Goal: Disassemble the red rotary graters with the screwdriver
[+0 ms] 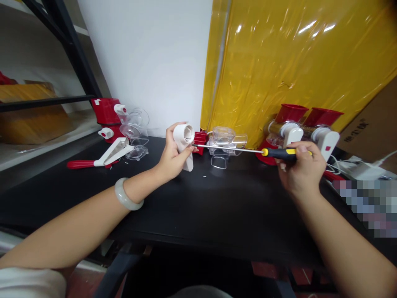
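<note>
My left hand (pixel 174 155) is closed around a white plastic crank arm (pixel 185 136), its round hollow end facing up. In my right hand (pixel 305 167) is a screwdriver (pixel 281 154) with a black and yellow handle, its long shaft pointing left. The shaft's tip reaches the fingers of my left hand beside the white part; whether it touches a screw is hidden. On the black table below lies a small screw (pixel 204 176). Behind my hands sit a red plastic part (pixel 201 142) and clear plastic parts (pixel 223 138).
To the left are a white crank with a red handle (pixel 82 164), red housings (pixel 107 114) and clear parts (pixel 136 130). At the right stand two red-topped rotary graters (pixel 291 114), a white power adapter (pixel 367 169) with cables, and a cardboard box (pixel 369 120). A yellow-wrapped panel (pixel 279 62) rises behind.
</note>
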The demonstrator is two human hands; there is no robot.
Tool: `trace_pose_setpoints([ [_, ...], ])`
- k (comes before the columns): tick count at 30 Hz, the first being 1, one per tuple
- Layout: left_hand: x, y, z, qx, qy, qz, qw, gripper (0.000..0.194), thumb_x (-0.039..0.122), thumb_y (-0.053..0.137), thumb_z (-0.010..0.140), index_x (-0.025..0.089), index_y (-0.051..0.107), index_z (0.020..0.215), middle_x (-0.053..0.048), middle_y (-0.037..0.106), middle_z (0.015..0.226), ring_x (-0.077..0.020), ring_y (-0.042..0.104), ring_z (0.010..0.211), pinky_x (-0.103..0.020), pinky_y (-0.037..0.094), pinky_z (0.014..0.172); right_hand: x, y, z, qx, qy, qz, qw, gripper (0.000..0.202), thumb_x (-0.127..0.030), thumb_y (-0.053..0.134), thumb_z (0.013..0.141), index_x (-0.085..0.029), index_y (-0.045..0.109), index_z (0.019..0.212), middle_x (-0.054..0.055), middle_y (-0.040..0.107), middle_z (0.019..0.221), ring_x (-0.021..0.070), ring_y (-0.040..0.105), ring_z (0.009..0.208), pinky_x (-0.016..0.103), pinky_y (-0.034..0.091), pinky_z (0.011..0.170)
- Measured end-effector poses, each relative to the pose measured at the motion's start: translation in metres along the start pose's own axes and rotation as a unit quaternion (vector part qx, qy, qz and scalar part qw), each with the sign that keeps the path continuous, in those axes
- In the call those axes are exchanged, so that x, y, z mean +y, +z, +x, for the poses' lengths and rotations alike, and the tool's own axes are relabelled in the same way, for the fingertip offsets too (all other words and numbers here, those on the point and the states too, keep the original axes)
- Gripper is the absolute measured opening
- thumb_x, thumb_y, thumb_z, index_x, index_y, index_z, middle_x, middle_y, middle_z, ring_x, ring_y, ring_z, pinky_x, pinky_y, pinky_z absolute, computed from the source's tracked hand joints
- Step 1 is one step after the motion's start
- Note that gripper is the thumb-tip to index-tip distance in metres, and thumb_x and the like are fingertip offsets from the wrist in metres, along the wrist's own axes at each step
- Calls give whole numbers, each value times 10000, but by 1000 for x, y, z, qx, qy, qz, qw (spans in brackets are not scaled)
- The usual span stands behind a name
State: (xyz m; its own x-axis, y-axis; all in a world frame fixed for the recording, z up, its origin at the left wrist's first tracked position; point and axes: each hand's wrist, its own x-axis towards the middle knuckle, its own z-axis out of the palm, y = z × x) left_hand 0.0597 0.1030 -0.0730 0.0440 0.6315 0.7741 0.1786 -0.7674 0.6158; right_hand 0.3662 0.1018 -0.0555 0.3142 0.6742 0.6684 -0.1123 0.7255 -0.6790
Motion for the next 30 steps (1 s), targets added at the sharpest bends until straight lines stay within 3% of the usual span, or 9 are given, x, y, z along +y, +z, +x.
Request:
trace_pose_setpoints([
  [7,-2,6,-6,-29,52,15,998,572,283,577,889,293,206,1324,-43,562,1033,-168,634,928,-365,550,843,-2,11,-12,15,39,0,999,142,-312,631,797,-202,577,725,-41,504,543,88,432,356,219,311,329],
  [15,-3,10,-7,13,92,65,993,574,264,588,882,278,181,1288,-39,550,999,-169,642,887,-426,542,876,-1,7,-8,18,39,-5,999,144,-319,644,786,-207,588,714,-28,500,558,101,447,370,232,321,328],
  [21,-7,9,-10,24,75,73,994,595,248,578,885,274,162,1309,-47,544,1019,-173,646,891,-430,538,888,3,6,-9,8,59,-3,998,124,-297,634,789,-197,598,724,-31,509,525,97,446,366,221,317,334],
  [30,-7,12,-13,30,64,54,996,587,200,567,881,256,167,1307,-58,545,1041,-165,650,918,-391,548,864,5,7,-11,-8,64,-15,998,234,-407,668,800,-192,585,761,-43,527,544,81,461,385,202,355,369],
])
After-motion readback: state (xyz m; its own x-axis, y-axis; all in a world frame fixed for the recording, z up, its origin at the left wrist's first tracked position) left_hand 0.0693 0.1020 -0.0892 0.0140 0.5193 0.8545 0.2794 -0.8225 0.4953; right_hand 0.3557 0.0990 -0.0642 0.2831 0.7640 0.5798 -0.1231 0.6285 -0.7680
